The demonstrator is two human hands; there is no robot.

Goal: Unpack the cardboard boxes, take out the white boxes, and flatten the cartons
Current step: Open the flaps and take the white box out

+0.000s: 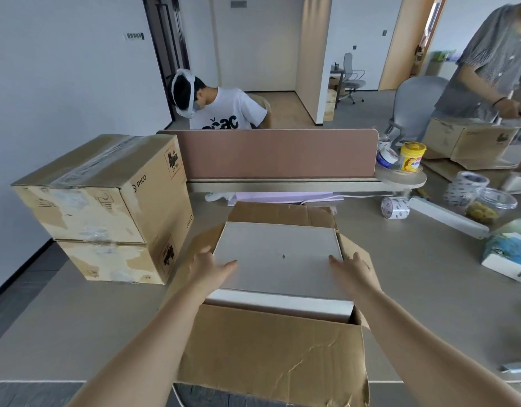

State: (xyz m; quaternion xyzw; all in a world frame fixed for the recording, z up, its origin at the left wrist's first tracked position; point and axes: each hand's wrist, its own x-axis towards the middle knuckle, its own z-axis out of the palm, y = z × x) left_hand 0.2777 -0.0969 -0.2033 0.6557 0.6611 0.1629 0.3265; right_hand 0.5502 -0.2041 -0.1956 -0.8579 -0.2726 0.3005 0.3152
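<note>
An open cardboard carton stands at the table's near edge, its flaps spread outward. A white box sticks up out of it, top face toward me. My left hand grips the white box's left edge, thumb on top and fingers down the side. My right hand grips the right edge the same way. Two sealed PICO cartons are stacked to the left on the table.
A brown desk divider runs across behind the carton. Tape rolls, a white power strip, a clear jar, a yellow tub and a tissue box lie to the right. One person sits behind the divider; another works on a carton at far right.
</note>
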